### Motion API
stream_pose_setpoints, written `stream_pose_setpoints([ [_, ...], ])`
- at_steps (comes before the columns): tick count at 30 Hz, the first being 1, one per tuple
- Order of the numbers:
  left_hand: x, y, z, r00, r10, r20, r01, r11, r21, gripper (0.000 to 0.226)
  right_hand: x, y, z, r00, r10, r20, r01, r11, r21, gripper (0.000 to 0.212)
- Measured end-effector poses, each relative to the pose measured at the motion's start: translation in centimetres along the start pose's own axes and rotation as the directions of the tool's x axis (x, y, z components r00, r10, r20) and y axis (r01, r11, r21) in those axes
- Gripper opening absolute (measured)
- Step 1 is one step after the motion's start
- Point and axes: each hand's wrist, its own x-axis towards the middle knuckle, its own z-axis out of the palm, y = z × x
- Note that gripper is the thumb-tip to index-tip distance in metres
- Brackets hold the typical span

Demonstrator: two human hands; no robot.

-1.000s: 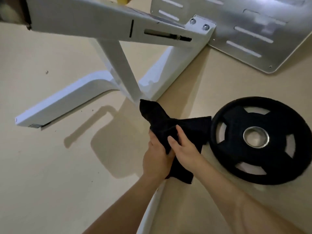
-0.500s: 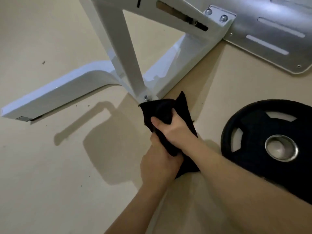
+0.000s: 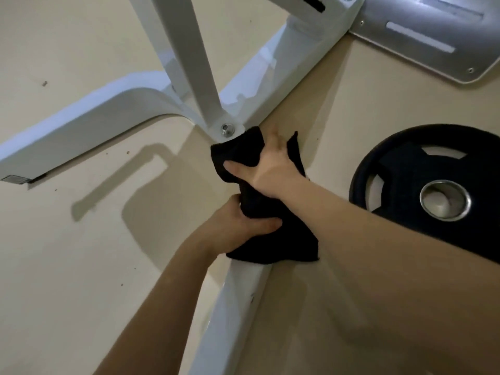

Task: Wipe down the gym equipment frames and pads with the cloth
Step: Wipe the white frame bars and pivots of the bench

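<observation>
Both grip cloth (image 3: 273,240) on frame (image 3: 239,307): L hand (image 3: 238,226) btm, R hand (image 3: 273,166) top.

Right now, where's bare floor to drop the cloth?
Free: the floor left of the left hand, below the curved frame leg; the strip between weight plate and steel plate. Crowded: the bolted joint, where it and the right hand hold the cloth.

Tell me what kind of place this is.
Most likely a gym or home workout room. A white machine frame stands on the beige floor, a black weight plate lies flat beside it, and a slotted metal plate sits at the upper right. A black cloth lies against the frame.
</observation>
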Motion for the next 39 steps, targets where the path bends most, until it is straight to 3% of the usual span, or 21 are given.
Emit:
stream_pose_setpoints([
  [2,-1.8,-0.9,-0.2,0.978,-0.018,-0.209,0.053,0.986,0.160,0.102,-2.6,1.3,-0.8,0.999,-0.041,0.006,0.041,0.972,-0.232,0.106],
  [4,-2.5,-0.2,1.3,0.900,0.117,-0.420,-0.042,0.982,0.183,0.101,-5.0,2.0,-1.6,0.948,-0.307,-0.088,0.231,0.850,-0.473,0.079],
  [5,-2.1,0.6,2.4,0.872,0.197,-0.448,-0.113,0.972,0.208,0.100,-5.4,2.0,-1.8,0.883,-0.463,-0.082,0.353,0.768,-0.535,0.066],
  [7,0.0,1.5,4.9,0.833,0.282,-0.476,-0.098,0.922,0.375,0.100,-4.7,1.5,-2.3,0.814,-0.568,0.118,0.517,0.618,-0.592,0.052],
  [10,1.8,1.6,6.5,0.712,0.198,-0.673,0.123,0.909,0.398,0.090,-2.9,2.2,-2.9,0.756,-0.538,0.374,0.630,0.440,-0.640,0.066],
  [13,-0.7,-1.1,7.1,0.720,0.213,-0.661,0.153,0.880,0.450,0.077,-4.5,2.4,-3.1,0.683,-0.419,0.599,0.685,0.082,-0.724,0.060],
  [16,-4.3,-4.7,8.4,0.718,0.252,-0.648,0.162,0.845,0.509,0.071,-8.4,2.2,-2.4,0.634,-0.249,0.732,0.733,-0.110,-0.672,0.073],
  [18,-6.8,-7.3,9.4,0.706,0.274,-0.653,0.176,0.826,0.536,0.069,-10.6,3.4,0.2,0.611,-0.268,0.745,0.736,-0.156,-0.659,0.070],
  [20,-9.2,-10.8,10.3,0.711,0.239,-0.661,0.220,0.817,0.532,0.065,-12.7,4.8,4.3,0.573,-0.411,0.709,0.741,-0.111,-0.663,0.059],
  [22,-11.8,-15.3,11.1,0.706,0.167,-0.688,0.295,0.814,0.500,0.064,-14.9,6.1,8.7,0.467,-0.533,0.706,0.801,-0.084,-0.593,0.037],
  [25,-15.5,-20.2,12.4,0.707,0.035,-0.706,0.379,0.824,0.421,0.074,-18.4,7.3,13.3,0.338,-0.576,0.744,0.879,-0.090,-0.469,0.023],
  [27,-16.4,-20.4,12.6,0.659,-0.044,-0.751,0.454,0.818,0.352,0.067,-18.7,7.1,13.3,0.301,-0.574,0.762,0.907,-0.075,-0.415,0.018],
  [29,-15.8,-18.7,12.4,0.618,-0.018,-0.786,0.490,0.791,0.367,0.061,-16.9,6.8,11.8,0.249,-0.599,0.761,0.916,-0.110,-0.387,0.016],
  [33,-10.8,-12.4,11.2,0.643,0.109,-0.758,0.409,0.788,0.461,0.056,-10.4,5.5,6.0,0.265,-0.553,0.790,0.884,-0.189,-0.428,0.042],
  [36,-5.5,-6.9,10.0,0.655,0.210,-0.726,0.318,0.795,0.517,0.052,-5.8,4.0,0.7,0.314,-0.558,0.768,0.832,-0.229,-0.506,0.029],
  [39,-2.1,-3.5,9.0,0.663,0.236,-0.710,0.276,0.805,0.525,0.047,-3.6,2.7,-1.9,0.331,-0.532,0.780,0.787,-0.300,-0.539,0.037],
])
